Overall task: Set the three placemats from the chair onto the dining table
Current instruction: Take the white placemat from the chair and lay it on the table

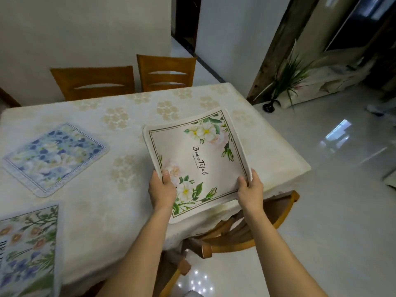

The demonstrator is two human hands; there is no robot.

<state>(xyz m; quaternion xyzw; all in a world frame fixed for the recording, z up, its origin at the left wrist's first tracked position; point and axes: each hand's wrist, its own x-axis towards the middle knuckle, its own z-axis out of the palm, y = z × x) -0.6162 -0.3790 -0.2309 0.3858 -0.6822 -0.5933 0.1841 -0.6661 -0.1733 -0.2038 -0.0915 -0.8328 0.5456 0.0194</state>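
A cream placemat with white flowers and the word "Beautiful" is held just over the right part of the dining table. My left hand grips its near left edge and my right hand grips its near right corner. The mat's near edge overhangs the table edge. A blue floral placemat lies flat at the table's left. A third placemat, green and purple flowered, lies at the near left corner, partly cut off by the frame. A wooden chair stands tucked under the table below my hands.
Two wooden chairs stand at the table's far side against the wall. A potted plant in a dark vase sits on the glossy floor to the right. An open doorway lies beyond.
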